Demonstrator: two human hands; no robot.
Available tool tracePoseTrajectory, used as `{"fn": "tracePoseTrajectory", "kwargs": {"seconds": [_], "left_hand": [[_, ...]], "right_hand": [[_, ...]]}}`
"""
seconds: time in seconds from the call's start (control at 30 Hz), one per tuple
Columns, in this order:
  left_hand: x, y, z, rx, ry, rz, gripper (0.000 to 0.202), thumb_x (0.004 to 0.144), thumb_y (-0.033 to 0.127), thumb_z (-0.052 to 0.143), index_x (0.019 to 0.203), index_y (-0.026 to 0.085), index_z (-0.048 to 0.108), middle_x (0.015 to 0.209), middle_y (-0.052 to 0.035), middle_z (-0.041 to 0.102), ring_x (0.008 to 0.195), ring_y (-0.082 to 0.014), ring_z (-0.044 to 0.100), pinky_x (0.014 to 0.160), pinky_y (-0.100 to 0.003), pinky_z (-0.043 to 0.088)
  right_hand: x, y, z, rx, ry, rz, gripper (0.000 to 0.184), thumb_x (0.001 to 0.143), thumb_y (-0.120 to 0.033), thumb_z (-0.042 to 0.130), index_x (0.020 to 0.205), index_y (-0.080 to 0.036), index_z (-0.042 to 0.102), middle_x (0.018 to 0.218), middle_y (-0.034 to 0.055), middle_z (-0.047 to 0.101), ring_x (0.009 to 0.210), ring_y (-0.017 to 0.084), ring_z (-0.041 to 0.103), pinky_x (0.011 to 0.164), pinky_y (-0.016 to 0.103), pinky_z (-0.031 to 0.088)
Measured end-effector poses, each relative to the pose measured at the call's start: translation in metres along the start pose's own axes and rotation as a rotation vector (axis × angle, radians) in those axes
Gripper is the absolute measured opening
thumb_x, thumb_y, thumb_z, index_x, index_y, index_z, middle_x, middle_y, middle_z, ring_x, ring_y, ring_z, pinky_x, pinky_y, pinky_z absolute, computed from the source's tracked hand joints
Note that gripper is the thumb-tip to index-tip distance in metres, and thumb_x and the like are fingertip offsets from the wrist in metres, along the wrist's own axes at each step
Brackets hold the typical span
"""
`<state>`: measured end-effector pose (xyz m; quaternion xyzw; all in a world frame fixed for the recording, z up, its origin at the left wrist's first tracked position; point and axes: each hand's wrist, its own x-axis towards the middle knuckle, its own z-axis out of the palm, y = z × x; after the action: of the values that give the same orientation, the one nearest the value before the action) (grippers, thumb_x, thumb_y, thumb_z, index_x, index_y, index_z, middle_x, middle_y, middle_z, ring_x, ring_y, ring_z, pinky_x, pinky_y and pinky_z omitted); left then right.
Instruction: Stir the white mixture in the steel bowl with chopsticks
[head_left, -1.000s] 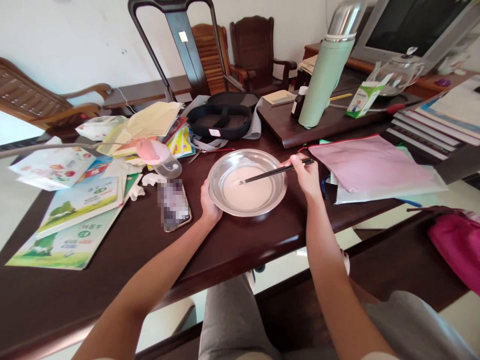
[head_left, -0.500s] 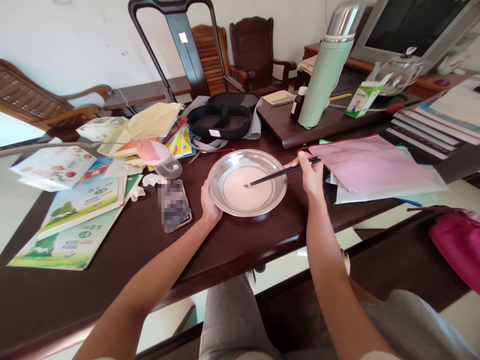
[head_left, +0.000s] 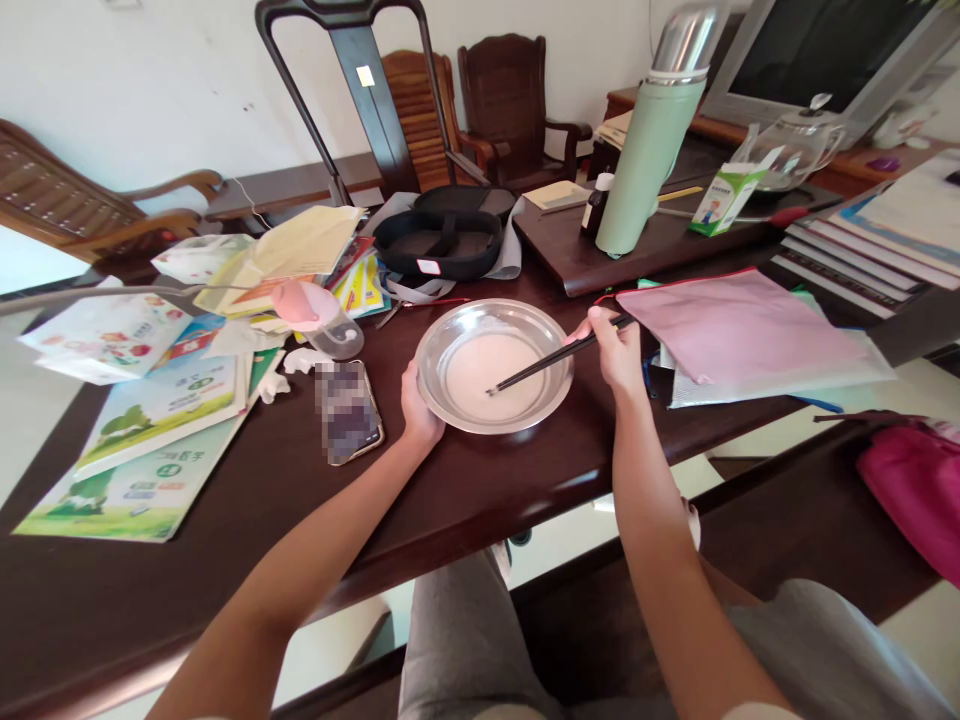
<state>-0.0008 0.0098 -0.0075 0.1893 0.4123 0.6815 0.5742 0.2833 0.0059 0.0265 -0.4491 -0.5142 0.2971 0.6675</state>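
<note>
A shallow steel bowl (head_left: 457, 322) with pale milky liquid (head_left: 480, 365) in it sits on the dark wooden table (head_left: 480, 480). My left hand (head_left: 418, 408) grips the bowl's near-left rim. My right hand (head_left: 616, 350), at the bowl's right edge, is closed on a pair of dark chopsticks (head_left: 551, 358). Their tips dip into the liquid near the bowl's front middle.
A phone (head_left: 346, 410) and a pink-lidded cup (head_left: 316, 316) lie left of the bowl, with children's books (head_left: 150, 420) beyond. A black case (head_left: 442, 238) is behind it, a green thermos (head_left: 649, 140) at back right, and a pink folder (head_left: 727, 325) to the right.
The chopstick tips have swept from the far left of the liquid toward its near middle. My right hand shifted slightly. My left hand and the bowl stayed still.
</note>
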Motion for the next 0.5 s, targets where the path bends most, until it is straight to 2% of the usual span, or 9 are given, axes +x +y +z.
{"fn": "tracePoseTrajectory", "kwargs": {"seconds": [0.13,0.27,0.33,0.5], "left_hand": [[0.0002,-0.0007,0.0002,-0.004,-0.012,0.007,0.031,0.099,0.054,0.081,0.092,0.024,0.084,0.098,-0.0038,0.091,0.109,-0.0290,0.086,0.103,-0.037,0.066],[0.0009,-0.0012,-0.0002,-0.004,-0.010,0.017,0.030,0.099,0.053,0.081,0.091,0.024,0.084,0.096,-0.0030,0.091,0.104,-0.0274,0.086,0.099,-0.035,0.067],[0.0015,-0.0013,-0.0013,0.007,-0.016,0.016,0.031,0.098,0.055,0.082,0.091,0.024,0.084,0.097,-0.0034,0.090,0.105,-0.0279,0.086,0.100,-0.036,0.066],[0.0021,-0.0010,-0.0038,0.022,-0.037,0.019,0.033,0.096,0.057,0.084,0.090,0.024,0.083,0.097,-0.0040,0.090,0.109,-0.0295,0.085,0.104,-0.038,0.065]], "right_hand": [[-0.0007,0.0000,0.0026,-0.026,-0.061,-0.012,0.069,0.086,-0.095,0.082,0.069,-0.029,0.073,0.063,0.0005,0.077,0.070,0.028,0.084,0.082,0.046,0.071],[0.0024,0.0029,-0.0010,0.006,0.082,-0.046,0.070,0.091,-0.094,0.079,0.066,-0.029,0.067,0.061,0.0007,0.073,0.075,0.030,0.086,0.083,0.047,0.072],[0.0021,0.0034,-0.0020,0.018,0.103,-0.038,0.072,0.093,-0.094,0.077,0.063,-0.030,0.063,0.057,0.0009,0.070,0.076,0.030,0.087,0.083,0.047,0.073],[-0.0021,-0.0007,0.0024,-0.017,-0.094,0.004,0.069,0.088,-0.094,0.082,0.068,-0.029,0.071,0.064,0.0012,0.077,0.073,0.029,0.086,0.082,0.047,0.073]]}}
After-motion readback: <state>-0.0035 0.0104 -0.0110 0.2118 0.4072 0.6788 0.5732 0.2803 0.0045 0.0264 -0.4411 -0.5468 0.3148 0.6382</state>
